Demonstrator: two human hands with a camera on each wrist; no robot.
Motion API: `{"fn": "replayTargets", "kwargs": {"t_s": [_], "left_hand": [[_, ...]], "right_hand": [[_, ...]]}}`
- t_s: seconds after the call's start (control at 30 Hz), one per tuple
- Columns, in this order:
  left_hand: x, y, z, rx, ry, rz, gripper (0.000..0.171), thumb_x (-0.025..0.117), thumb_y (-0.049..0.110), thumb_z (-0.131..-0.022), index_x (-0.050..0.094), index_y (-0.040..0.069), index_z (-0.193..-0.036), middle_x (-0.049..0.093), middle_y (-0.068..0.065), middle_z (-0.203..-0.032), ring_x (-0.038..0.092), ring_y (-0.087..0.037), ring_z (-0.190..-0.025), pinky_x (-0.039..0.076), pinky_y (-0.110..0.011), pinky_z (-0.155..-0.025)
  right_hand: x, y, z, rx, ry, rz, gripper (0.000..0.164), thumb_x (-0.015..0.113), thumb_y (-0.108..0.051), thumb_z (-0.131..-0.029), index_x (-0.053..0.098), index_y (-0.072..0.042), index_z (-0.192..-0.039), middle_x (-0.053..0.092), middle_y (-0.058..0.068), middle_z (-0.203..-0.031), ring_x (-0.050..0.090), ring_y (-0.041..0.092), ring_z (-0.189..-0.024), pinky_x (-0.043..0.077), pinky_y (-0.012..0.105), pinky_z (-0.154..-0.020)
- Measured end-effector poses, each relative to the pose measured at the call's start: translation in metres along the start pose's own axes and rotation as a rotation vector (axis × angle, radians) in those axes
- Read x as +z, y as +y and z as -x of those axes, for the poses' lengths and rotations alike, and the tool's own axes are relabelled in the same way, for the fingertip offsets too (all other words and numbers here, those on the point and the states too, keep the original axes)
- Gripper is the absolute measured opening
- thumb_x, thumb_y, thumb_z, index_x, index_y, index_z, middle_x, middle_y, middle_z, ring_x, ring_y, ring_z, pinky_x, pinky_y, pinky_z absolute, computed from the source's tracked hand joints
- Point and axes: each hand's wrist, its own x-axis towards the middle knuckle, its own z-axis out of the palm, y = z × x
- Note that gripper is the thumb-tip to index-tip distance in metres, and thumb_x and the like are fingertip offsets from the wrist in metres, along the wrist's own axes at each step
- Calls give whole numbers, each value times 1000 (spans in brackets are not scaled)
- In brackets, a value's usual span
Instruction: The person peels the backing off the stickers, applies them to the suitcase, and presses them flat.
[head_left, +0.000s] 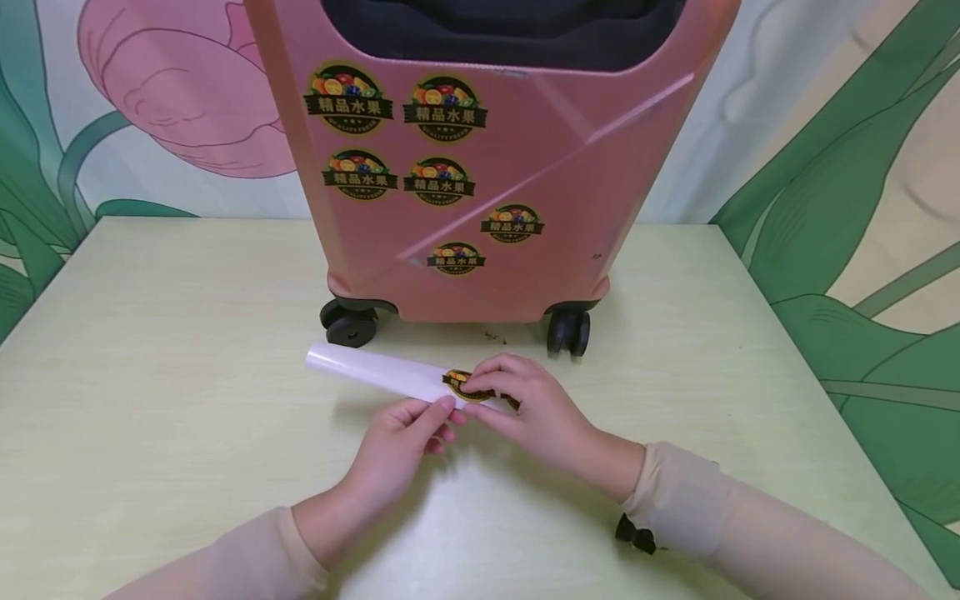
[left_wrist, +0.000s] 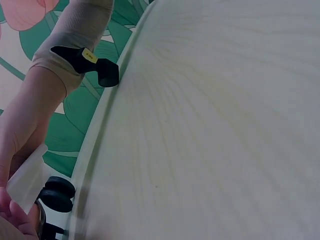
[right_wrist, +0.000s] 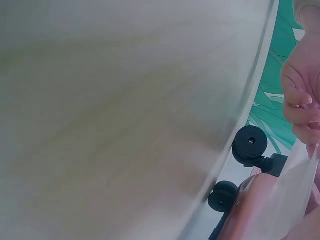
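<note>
A curled white sticker sheet (head_left: 382, 372) is held above the table in front of a pink suitcase (head_left: 555, 167). One black-and-gold round fruit sticker (head_left: 457, 381) shows at its right end, with part of another half hidden. My left hand (head_left: 405, 437) pinches the sheet's lower edge between thumb and fingers. With thumb and fingertips, my right hand (head_left: 532, 408) pinches at the sticker, covering part of it. Whether the sticker's edge is lifted cannot be seen. Several matching stickers (head_left: 438, 181) are on the suitcase front. In the right wrist view, the sheet (right_wrist: 282, 200) hangs below the left hand (right_wrist: 302, 92).
The suitcase stands upright on the pale wooden table (head_left: 150, 375), its black wheels (head_left: 348, 323) just behind the sheet. A wall (head_left: 172, 92) painted with plants is behind it. A black strap piece (head_left: 635, 533) hangs beneath the right sleeve (head_left: 682, 500).
</note>
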Motion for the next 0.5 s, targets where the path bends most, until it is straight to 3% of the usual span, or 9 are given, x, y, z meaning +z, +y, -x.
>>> {"fn": "replayTargets", "kwargs": {"t_s": [0.3, 0.5], "left_hand": [[-1, -1, 2, 19, -7, -51, 21, 52, 8, -95, 67, -7, -91, 66, -9, -84, 57, -15, -68, 51, -30, -67], [-1, -1, 2, 17, -17, -53, 23, 52, 9, -95, 67, -7, -92, 67, -10, -84, 57, -14, -68, 50, -29, -65]], "right_hand": [[1, 3, 0, 54, -17, -111, 14, 72, -6, -81, 74, -7, -95, 64, -1, -97, 59, 10, -88, 50, 26, -64], [0, 5, 0, 62, -20, -80, 12, 71, -9, -82, 74, -8, -94, 64, -2, -97, 59, 10, -91, 49, 24, -66]]}}
